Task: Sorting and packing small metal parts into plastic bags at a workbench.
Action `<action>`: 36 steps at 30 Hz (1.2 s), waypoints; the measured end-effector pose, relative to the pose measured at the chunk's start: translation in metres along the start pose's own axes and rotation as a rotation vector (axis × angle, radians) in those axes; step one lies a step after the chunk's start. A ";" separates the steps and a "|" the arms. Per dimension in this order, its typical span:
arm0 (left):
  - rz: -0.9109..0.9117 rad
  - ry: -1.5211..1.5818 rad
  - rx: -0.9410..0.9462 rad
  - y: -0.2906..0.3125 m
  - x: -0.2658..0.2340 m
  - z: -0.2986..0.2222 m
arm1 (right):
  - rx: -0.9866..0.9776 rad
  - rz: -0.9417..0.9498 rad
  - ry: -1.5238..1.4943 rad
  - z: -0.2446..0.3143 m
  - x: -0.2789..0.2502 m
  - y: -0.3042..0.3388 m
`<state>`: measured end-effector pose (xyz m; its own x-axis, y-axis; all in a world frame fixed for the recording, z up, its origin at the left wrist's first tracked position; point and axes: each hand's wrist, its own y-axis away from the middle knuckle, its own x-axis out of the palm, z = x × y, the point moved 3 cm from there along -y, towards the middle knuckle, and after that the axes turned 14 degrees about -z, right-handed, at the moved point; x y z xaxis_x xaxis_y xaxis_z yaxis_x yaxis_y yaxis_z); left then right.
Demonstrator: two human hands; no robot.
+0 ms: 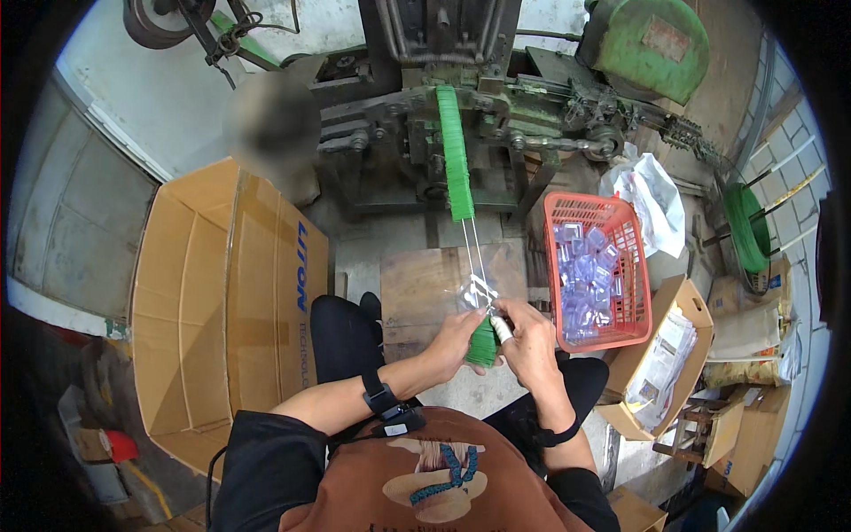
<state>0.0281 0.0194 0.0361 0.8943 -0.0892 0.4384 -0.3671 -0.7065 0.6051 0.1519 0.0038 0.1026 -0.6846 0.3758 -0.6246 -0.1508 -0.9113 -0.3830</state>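
Note:
Between my two hands, a packed bundle of thin green wire pieces [482, 345] is held low in front of my body. My left hand [456, 340] closes on its left side. My right hand [529, 344], with white tape round a finger, pinches its upper right edge. Just beyond my fingertips is a clear plastic piece [477, 290], by the near ends of two thin metal rods [472, 244]. Farther up those rods, a long row of the same green pieces [456, 155] hangs out from the machine. The pieces' exact shape is too small to tell.
A dark, greasy machine [399, 124] with a green guard [651, 44] stands ahead. On the right are a red basket [643, 306] of small clear plastic boxes, a carton [625, 417] of papers and a green wire coil [745, 226]. A big open carton [191, 310] stands left.

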 end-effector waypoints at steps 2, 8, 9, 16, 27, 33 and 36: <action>0.033 -0.008 -0.029 0.007 -0.002 0.003 | 0.068 0.015 -0.027 -0.003 -0.001 0.008; 0.117 -0.090 -0.154 0.026 -0.009 0.009 | 0.093 0.114 -0.055 0.003 -0.013 0.032; 0.140 -0.118 -0.156 0.029 -0.009 0.010 | 0.069 0.108 -0.100 0.005 -0.014 0.035; 0.124 -0.155 -0.061 0.033 -0.010 0.011 | 0.042 0.059 -0.064 0.012 -0.023 0.038; -0.268 -0.521 0.566 0.151 -0.092 -0.198 | 0.196 0.024 0.137 -0.095 0.014 0.035; -0.826 -0.404 0.904 0.191 -0.271 -0.267 | 0.143 0.074 0.156 -0.095 0.087 0.012; -1.118 -0.382 0.717 0.181 -0.383 -0.225 | 0.008 0.161 0.489 -0.099 0.114 0.004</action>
<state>-0.4388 0.0840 0.1269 0.6800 0.6562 -0.3270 0.6915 -0.7223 -0.0114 0.1439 0.0599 -0.0370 -0.2861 0.2631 -0.9214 -0.0773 -0.9648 -0.2515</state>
